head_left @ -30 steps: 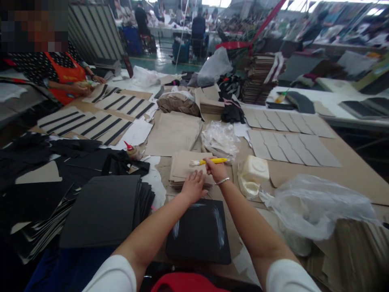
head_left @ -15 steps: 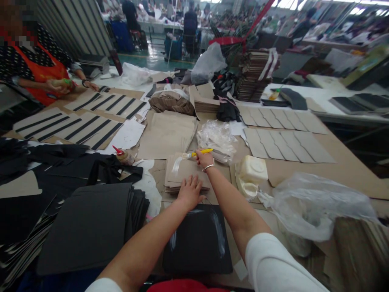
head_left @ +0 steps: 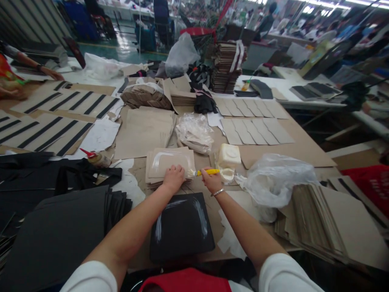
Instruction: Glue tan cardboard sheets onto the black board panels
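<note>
My right hand [head_left: 210, 179] is closed round the yellow handle of a brush [head_left: 209, 172], its pale bristles at the right edge of a stack of beige boards [head_left: 156, 172]. A wet white streak curves along the top board's left and far sides. On that board's near part rests my left hand [head_left: 174, 177], its fingers laid out and holding nothing. Nearer to me lies a black panel [head_left: 182, 233] with white smears along its left, far and right sides. Just beyond my right hand stands a cream-coloured plastic container [head_left: 228, 156] with a cut-open front.
Black sheets [head_left: 57, 239] are piled at the left, near a red-tipped glue bottle [head_left: 96, 158]. A clear plastic bag [head_left: 270, 178] and stacked boards [head_left: 316, 219] occupy the right. Striped panels [head_left: 69, 134] lie at the far left, near a co-worker's hand [head_left: 52, 74].
The brush has moved from the board's far left to its right edge, and the white streak now runs along the far side too. My view has swung to the right.
</note>
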`<state>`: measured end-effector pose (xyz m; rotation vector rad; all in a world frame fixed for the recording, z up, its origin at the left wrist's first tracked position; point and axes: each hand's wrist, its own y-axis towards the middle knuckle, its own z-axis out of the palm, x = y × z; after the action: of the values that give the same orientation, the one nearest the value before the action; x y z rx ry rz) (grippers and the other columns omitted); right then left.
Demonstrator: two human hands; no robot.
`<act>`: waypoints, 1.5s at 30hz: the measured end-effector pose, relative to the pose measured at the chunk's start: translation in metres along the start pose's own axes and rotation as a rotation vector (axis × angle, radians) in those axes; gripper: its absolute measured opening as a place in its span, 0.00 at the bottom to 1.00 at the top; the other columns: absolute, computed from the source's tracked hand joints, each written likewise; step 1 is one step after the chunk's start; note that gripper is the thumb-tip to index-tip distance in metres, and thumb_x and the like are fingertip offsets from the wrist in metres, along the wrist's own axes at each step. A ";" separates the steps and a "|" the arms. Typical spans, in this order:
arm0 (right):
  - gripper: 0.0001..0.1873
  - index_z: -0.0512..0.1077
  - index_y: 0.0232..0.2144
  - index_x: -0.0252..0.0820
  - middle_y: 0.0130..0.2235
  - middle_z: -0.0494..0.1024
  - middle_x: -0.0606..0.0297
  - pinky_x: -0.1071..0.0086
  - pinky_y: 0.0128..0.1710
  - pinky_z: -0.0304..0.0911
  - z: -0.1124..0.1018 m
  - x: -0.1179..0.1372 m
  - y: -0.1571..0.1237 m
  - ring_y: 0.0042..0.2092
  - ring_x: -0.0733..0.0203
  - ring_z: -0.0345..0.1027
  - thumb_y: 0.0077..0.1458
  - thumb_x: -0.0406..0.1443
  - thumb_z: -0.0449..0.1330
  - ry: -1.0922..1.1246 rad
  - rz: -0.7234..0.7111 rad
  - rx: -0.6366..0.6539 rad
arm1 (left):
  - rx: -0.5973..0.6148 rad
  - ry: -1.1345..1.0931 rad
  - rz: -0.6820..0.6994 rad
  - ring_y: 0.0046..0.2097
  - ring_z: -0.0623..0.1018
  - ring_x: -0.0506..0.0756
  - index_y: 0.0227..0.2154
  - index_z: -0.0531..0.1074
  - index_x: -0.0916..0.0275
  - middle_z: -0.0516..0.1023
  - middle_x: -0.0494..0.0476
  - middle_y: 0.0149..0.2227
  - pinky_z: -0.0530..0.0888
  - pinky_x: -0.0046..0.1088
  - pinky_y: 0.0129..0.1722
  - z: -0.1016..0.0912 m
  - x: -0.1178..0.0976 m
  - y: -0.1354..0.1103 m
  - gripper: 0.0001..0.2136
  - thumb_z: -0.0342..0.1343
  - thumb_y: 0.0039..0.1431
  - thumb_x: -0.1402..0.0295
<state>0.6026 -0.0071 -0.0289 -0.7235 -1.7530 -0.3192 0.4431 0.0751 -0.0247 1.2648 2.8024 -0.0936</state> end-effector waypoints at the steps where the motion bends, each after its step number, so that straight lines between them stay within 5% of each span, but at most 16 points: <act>1: 0.10 0.70 0.26 0.43 0.15 0.67 0.71 0.73 0.17 0.58 -0.005 0.000 -0.006 0.16 0.66 0.60 0.48 0.44 0.57 0.018 0.004 -0.008 | 0.015 0.006 0.012 0.48 0.67 0.62 0.43 0.70 0.65 0.70 0.65 0.45 0.67 0.38 0.43 -0.001 0.001 0.003 0.17 0.58 0.53 0.60; 9: 0.28 0.64 0.48 0.43 0.27 0.75 0.71 0.75 0.19 0.64 -0.038 0.019 -0.006 0.18 0.70 0.66 0.52 0.54 0.51 0.228 -0.069 -0.171 | 0.219 -0.042 0.093 0.45 0.72 0.60 0.38 0.74 0.64 0.72 0.63 0.42 0.68 0.31 0.42 -0.017 0.022 0.025 0.19 0.59 0.49 0.54; 15: 0.19 0.64 0.45 0.44 0.30 0.76 0.65 0.70 0.27 0.67 0.002 -0.006 -0.008 0.25 0.65 0.70 0.58 0.49 0.48 -0.003 -0.309 0.057 | 0.151 -0.172 0.105 0.41 0.75 0.56 0.39 0.72 0.63 0.75 0.61 0.39 0.68 0.29 0.40 -0.019 0.028 0.014 0.12 0.52 0.56 0.62; 18: 0.13 0.68 0.41 0.43 0.31 0.75 0.61 0.67 0.34 0.64 0.028 -0.015 -0.003 0.33 0.60 0.70 0.58 0.41 0.50 -0.386 -0.443 0.112 | -0.069 -0.285 0.011 0.39 0.74 0.54 0.35 0.71 0.64 0.75 0.60 0.36 0.69 0.28 0.39 -0.019 0.031 -0.001 0.08 0.48 0.56 0.70; 22: 0.13 0.70 0.42 0.41 0.32 0.74 0.58 0.67 0.38 0.59 0.044 -0.016 0.005 0.37 0.57 0.67 0.58 0.36 0.50 -0.810 -0.515 0.122 | -0.619 -0.447 -0.381 0.34 0.74 0.53 0.33 0.70 0.65 0.74 0.57 0.30 0.71 0.29 0.37 -0.041 0.052 -0.036 0.07 0.51 0.51 0.71; 26: 0.13 0.68 0.44 0.42 0.33 0.75 0.58 0.67 0.37 0.57 0.042 -0.005 0.013 0.37 0.57 0.67 0.57 0.35 0.50 -0.876 -0.496 0.186 | -1.081 -0.824 -0.675 0.33 0.75 0.52 0.36 0.70 0.65 0.74 0.55 0.32 0.74 0.29 0.34 -0.078 0.074 -0.090 0.12 0.54 0.48 0.68; 29: 0.10 0.67 0.40 0.43 0.32 0.75 0.60 0.68 0.34 0.59 0.042 0.009 0.010 0.34 0.59 0.68 0.56 0.38 0.52 -0.674 -0.385 0.193 | -1.190 -1.193 -0.722 0.33 0.76 0.52 0.40 0.70 0.64 0.76 0.54 0.35 0.76 0.30 0.32 -0.090 0.067 -0.126 0.16 0.57 0.45 0.67; 35: 0.18 0.57 0.36 0.45 0.28 0.72 0.70 0.70 0.29 0.64 0.034 0.021 -0.037 0.27 0.66 0.67 0.53 0.51 0.53 0.130 -0.239 0.198 | -0.962 -1.736 -0.799 0.30 0.76 0.52 0.38 0.72 0.63 0.76 0.52 0.30 0.76 0.30 0.30 -0.066 0.010 -0.160 0.19 0.62 0.37 0.70; 40: 0.19 0.56 0.34 0.46 0.23 0.66 0.77 0.72 0.27 0.62 0.001 -0.001 -0.081 0.24 0.69 0.62 0.45 0.44 0.62 0.128 -0.231 0.059 | -0.739 -1.947 -0.829 0.33 0.77 0.52 0.41 0.71 0.62 0.76 0.52 0.31 0.75 0.31 0.34 -0.037 -0.026 -0.175 0.22 0.64 0.37 0.70; 45: 0.21 0.56 0.34 0.45 0.24 0.67 0.76 0.70 0.28 0.64 -0.027 -0.030 -0.117 0.25 0.68 0.63 0.43 0.43 0.63 0.162 -0.073 0.098 | -0.599 -1.995 -0.797 0.38 0.77 0.53 0.47 0.66 0.60 0.76 0.54 0.37 0.74 0.33 0.41 -0.019 -0.042 -0.202 0.28 0.66 0.38 0.71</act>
<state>0.5561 -0.1219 -0.0307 -0.5489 -1.6320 -0.3295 0.3188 -0.0885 0.0040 -0.3041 1.0872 -0.2847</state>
